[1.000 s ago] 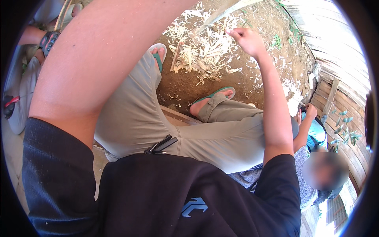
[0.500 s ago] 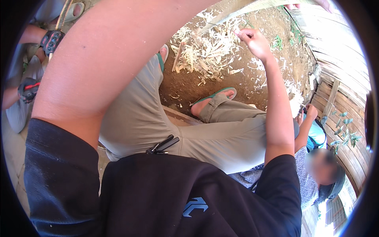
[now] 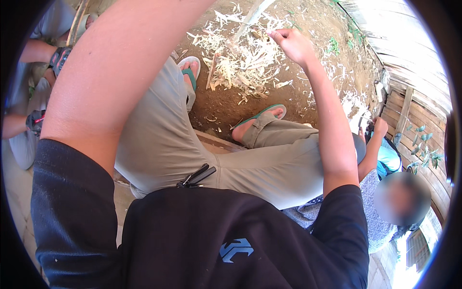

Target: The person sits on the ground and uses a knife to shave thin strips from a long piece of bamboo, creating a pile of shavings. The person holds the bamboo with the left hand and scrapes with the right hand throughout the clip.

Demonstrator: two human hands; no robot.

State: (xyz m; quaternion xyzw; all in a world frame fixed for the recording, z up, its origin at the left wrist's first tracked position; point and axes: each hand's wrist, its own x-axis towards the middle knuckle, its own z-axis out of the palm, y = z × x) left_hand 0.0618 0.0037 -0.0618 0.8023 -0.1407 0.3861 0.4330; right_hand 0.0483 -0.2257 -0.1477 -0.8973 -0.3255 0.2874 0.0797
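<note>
My right hand (image 3: 294,44) is raised over the wood shavings with thumb and finger pinched together. Whatever sits in that pinch is too small to make out. Just left of its fingertips, a long pale strip (image 3: 251,18), wood-like in look, slants down from the top edge. My left arm (image 3: 103,72) crosses the upper left and leaves the picture at the top, so its hand is out of sight. Curled pale shavings (image 3: 245,70) lie heaped on the soil below my right hand.
My sandalled feet (image 3: 191,72) rest on bare soil beside the shavings. At the left, a person wearing dark gloves (image 3: 58,60) sits close by. Another person in grey (image 3: 373,197) works at the right, near a plank wall (image 3: 399,113).
My right hand has shifted left and slightly up. The pale strip shows less of its length at the top. Fingertips seen at the upper right edge before have gone from view.
</note>
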